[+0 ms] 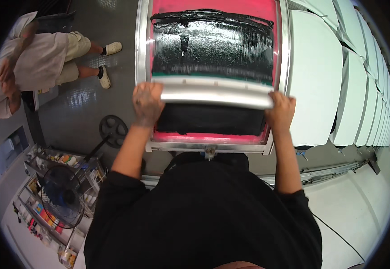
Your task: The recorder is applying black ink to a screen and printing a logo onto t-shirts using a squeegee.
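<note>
A silver squeegee [215, 95], a long metal-bodied bar slightly blurred, lies crosswise inside the metal frame [142, 40], below the middle of the part of the frame that shows. The left hand [148, 103] is clamped on the squeegee's left end, beside the frame's left rail, with its fingers curled over the bar. The right hand [281, 107] is clamped on the other end, beside the frame's right rail, its fingers also curled together around it.

Within the frame, on the far side of the squeegee, glossy black ink [213, 45] spreads in a thick, streaked layer with a raised, ragged far edge. A thin green strip [172, 75] shows between this ink and the bar. On the near side, a flatter black area [210, 120] reaches almost to the frame's near end, and a pink border [213, 5] shows around the black inside the frame.

Just beyond the frame's near end is the wearer's black shirt [204, 215]. Right of the frame, large white panels [316, 76] stand in a row curving away. Left of the frame, well apart, a person [42, 58] in light clothes and pale clogs is on the grey floor [87, 67]. Further toward the lower left from the frame are a black fan [63, 197] and shelves [29, 188] crowded with small containers.
</note>
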Action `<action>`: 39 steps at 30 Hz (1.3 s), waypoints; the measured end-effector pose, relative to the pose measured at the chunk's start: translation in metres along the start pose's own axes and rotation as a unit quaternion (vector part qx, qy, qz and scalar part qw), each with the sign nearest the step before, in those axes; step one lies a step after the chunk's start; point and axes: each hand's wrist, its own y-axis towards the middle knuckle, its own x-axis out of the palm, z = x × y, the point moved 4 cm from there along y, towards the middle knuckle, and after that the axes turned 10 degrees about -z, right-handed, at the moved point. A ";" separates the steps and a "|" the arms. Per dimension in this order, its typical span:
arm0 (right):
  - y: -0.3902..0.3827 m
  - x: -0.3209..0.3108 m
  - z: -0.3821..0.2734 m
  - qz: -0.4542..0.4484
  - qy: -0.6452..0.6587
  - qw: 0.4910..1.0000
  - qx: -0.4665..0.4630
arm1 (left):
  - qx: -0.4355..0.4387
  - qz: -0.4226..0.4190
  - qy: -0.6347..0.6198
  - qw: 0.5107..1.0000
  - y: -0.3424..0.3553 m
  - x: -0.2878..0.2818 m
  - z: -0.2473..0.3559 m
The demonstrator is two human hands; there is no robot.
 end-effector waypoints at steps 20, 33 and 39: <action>-0.091 -0.053 -0.039 -0.114 -0.019 0.993 -0.007 | 0.033 -0.096 0.011 0.995 -0.083 -0.075 0.045; -0.158 0.006 -0.048 -0.018 0.030 0.999 0.016 | 0.009 -0.013 -0.072 0.997 -0.149 -0.034 0.069; 0.018 0.002 0.011 0.019 -0.009 1.000 -0.014 | 0.044 0.060 0.008 0.997 0.019 0.003 -0.006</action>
